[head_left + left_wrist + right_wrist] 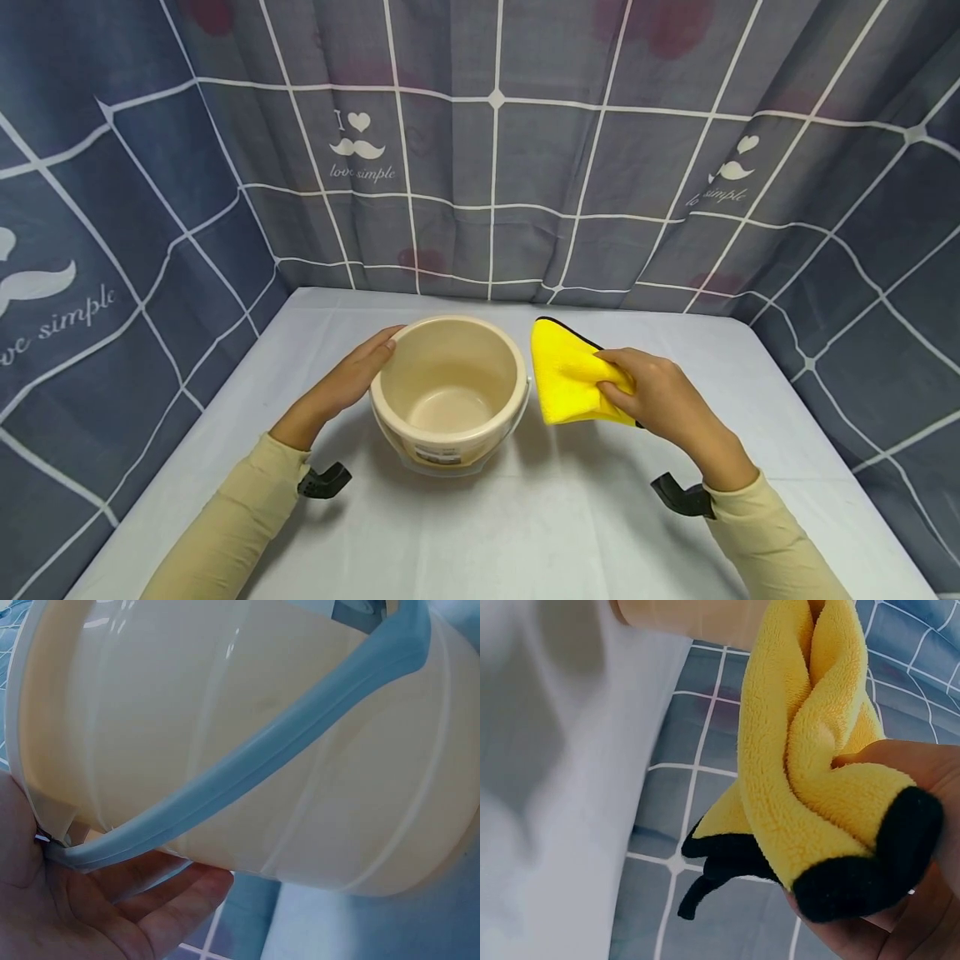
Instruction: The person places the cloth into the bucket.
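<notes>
A cream plastic bucket (450, 437) has its open mouth facing up toward the head view. Its pale handle (247, 761) hangs down along the outer wall. My left hand (358, 371) grips the bucket at the left of its rim, thumb by the rim and fingers along the outside in the left wrist view. To the right of the bucket, my right hand (660, 396) pinches a folded yellow cloth (566, 375) with black edging. The cloth hangs just apart from the rim. In the right wrist view, folds of the plush towel (772, 772) bunch between thumb and fingers.
A white-covered table (480, 542) lies under both hands. Dark grey-blue curtains (450, 233) with white grid lines stand around its back and sides. A label (438, 456) is on the bucket's near side. Black wrist mounts (324, 482) jut from both sleeves.
</notes>
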Demonstrator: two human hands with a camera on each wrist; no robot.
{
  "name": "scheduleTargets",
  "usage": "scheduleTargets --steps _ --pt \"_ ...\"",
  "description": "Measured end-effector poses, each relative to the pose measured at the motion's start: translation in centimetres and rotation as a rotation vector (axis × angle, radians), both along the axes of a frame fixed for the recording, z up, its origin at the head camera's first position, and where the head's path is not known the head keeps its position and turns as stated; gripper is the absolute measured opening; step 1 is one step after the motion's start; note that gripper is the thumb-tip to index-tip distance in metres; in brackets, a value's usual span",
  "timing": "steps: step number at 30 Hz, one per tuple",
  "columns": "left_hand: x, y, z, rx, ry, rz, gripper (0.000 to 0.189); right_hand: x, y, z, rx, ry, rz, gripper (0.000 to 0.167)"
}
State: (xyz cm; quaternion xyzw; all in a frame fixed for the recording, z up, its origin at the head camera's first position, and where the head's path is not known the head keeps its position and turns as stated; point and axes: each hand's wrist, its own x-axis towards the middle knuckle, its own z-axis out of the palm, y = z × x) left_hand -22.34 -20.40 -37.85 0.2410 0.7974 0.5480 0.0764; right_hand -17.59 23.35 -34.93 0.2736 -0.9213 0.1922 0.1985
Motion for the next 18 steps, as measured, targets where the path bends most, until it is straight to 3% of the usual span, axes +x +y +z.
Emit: scheduleTargets --steps 18 --pt "0.0 0.1 0.0 0.001 0.002 0.009 0.051 0.1 -0.4 1.0 0.003 0.019 0.002 0.037"
